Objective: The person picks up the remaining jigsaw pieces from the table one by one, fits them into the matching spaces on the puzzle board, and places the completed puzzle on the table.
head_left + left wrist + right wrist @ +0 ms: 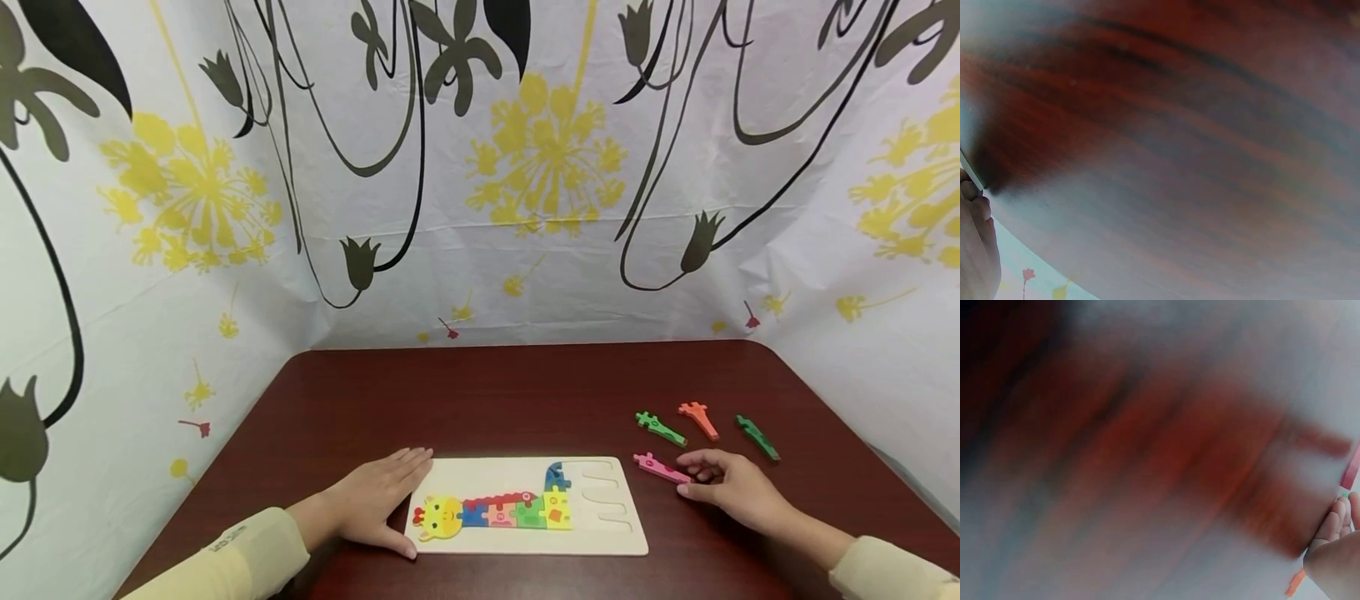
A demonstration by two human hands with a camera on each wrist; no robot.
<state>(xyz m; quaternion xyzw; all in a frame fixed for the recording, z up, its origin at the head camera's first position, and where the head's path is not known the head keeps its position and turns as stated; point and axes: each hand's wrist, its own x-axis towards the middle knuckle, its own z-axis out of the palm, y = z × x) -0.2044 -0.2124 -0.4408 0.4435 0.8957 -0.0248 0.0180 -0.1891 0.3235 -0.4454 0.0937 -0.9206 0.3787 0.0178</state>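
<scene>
A pale puzzle board (525,546) lies on the table, with a yellow giraffe head piece (442,518) and several coloured body pieces fitted in it. At the board's left end rests my left hand (382,500), fingers straight, thumb along the near corner. The fingers of my right hand (731,483) are slightly bent around the near end of a pink puzzle piece (660,468), with a gap between thumb and index finger. In the right wrist view, the pink piece (1352,469) sits just beyond the fingertips. Empty leg-shaped slots (606,500) show at the board's right.
Behind the pink piece lie a light green piece (662,428), an orange piece (699,419) and a dark green piece (757,437). The dark red table (480,400) meets a patterned cloth (480,292) at its far edge and along both sides.
</scene>
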